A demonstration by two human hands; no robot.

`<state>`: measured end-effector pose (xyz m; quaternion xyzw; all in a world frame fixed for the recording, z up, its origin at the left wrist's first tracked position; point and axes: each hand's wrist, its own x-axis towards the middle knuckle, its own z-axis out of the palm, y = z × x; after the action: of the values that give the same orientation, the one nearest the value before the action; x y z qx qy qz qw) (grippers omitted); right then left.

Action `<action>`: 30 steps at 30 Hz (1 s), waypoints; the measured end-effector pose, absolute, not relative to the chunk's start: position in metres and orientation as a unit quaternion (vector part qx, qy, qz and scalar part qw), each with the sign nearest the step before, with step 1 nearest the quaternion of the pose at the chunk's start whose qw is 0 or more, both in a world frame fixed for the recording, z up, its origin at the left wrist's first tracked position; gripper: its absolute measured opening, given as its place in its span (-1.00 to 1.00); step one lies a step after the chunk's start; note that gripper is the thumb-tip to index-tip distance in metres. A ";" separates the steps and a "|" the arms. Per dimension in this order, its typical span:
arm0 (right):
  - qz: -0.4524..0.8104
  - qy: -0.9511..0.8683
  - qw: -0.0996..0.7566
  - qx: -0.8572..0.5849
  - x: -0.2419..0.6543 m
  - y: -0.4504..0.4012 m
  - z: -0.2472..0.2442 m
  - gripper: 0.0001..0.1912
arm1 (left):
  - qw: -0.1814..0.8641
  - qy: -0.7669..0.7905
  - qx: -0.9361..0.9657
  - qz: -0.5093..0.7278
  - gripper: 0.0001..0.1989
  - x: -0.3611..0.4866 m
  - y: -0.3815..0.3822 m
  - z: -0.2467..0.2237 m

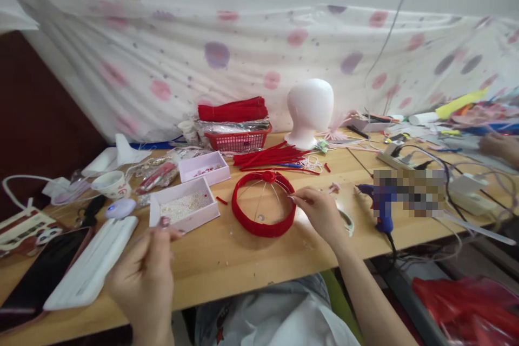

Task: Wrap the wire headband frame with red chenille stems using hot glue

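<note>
A red fuzzy hoop rests on the table between my hands. It has a small red coil at its far rim, and thin pale strands fan across its inside. The fingertips of my right hand are pinched together at the hoop's right edge; what they hold, if anything, is too small to tell. Raised near the camera on the left, my left hand is closed in a pinch, with a small pinkish shiny spot at its fingertips. Just beyond it is a white box of small pearly beads.
Behind the hoop lie red fuzzy stems, a red basket and a white foam head. A blue glue gun and power strip are on the right. A phone lies left. Another person's hand shows far right.
</note>
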<state>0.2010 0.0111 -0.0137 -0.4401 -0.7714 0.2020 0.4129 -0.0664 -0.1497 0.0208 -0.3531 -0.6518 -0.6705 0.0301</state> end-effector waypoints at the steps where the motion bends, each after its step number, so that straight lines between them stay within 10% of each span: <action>1: 0.205 -0.767 0.416 -0.444 0.202 0.012 -0.017 -0.72 | 0.019 -0.657 -0.367 -0.659 -0.74 -0.067 -0.149 0.016; 20: 0.200 -0.650 0.540 -0.496 0.225 -0.001 0.011 -0.53 | -0.054 -0.661 -0.466 -0.586 -0.66 -0.037 -0.140 0.003; 30: 0.424 -0.489 0.667 -0.369 0.219 -0.014 0.025 -0.48 | -0.150 -0.529 -0.616 -0.564 -0.76 0.014 -0.098 0.007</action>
<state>0.2194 -0.0138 0.0248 -0.3691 -0.4888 0.4236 0.6675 0.0138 -0.0977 0.0069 -0.6156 -0.5294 -0.5641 -0.1499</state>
